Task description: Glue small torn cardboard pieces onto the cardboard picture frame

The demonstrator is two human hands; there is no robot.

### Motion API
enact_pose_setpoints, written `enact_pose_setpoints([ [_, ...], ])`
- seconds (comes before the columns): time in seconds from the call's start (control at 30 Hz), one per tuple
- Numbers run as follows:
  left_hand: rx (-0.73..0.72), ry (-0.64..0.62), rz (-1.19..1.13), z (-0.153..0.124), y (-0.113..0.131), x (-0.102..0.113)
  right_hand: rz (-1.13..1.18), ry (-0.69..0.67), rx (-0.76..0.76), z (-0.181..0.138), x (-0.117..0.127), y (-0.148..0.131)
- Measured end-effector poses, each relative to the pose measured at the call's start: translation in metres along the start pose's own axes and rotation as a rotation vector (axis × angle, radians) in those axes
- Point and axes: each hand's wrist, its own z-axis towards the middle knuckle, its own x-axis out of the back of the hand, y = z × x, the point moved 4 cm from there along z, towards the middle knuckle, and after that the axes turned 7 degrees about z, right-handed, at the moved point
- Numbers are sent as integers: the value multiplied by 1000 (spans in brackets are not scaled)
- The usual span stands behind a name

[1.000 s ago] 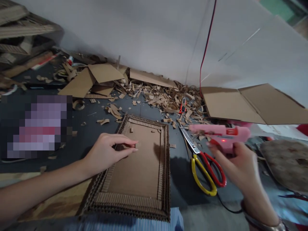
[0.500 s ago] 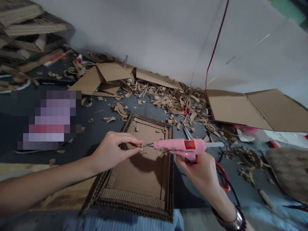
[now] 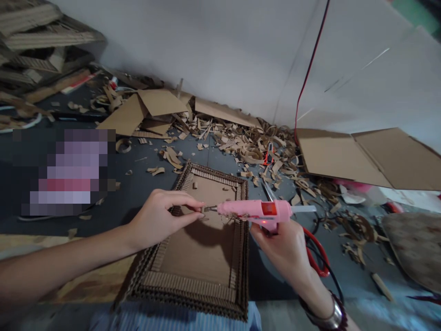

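My left hand (image 3: 170,214) pinches a small cardboard piece (image 3: 203,209) between thumb and forefinger. In my right hand (image 3: 284,243) is a pink hot glue gun (image 3: 257,210), a white glue stick (image 3: 303,208) poking from its back and a small orange light glowing on it. The gun's metal nozzle meets the small piece, or nearly so. Below both hands lies a cardboard panel (image 3: 196,259) with a raised border of corrugated strips (image 3: 186,281). A few small rolled cardboard bits (image 3: 195,185) rest on its upper part.
Cardboard scraps (image 3: 255,142) heap along the wall, with an orange-and-black cutter (image 3: 269,154) among them. Scissors (image 3: 268,191) lie beyond the panel. A folded cardboard sheet (image 3: 368,154) leans at the right. A red cable (image 3: 319,253) loops by my right wrist. Cardboard structures (image 3: 48,41) stand at the far left.
The glue gun has shifted slightly left, bringing its nozzle closer against the small piece. My left hand stays almost still.
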Motion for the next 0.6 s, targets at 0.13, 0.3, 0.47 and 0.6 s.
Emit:
enact_pose_setpoints([
  [0.13,-25,16,-22,0,0,0,-25,-14,-7,0,-2,1],
  [0.3,-114,39,-90,0,5,2,-112,-3,21,-2,-5,4],
  [0.47,-153,54,-118,-1,7,4,-166,-13,-119,-3,3,26],
  [0.6,-132,53,-125,-1,5,3,-202,58,-237,0,27,62],
])
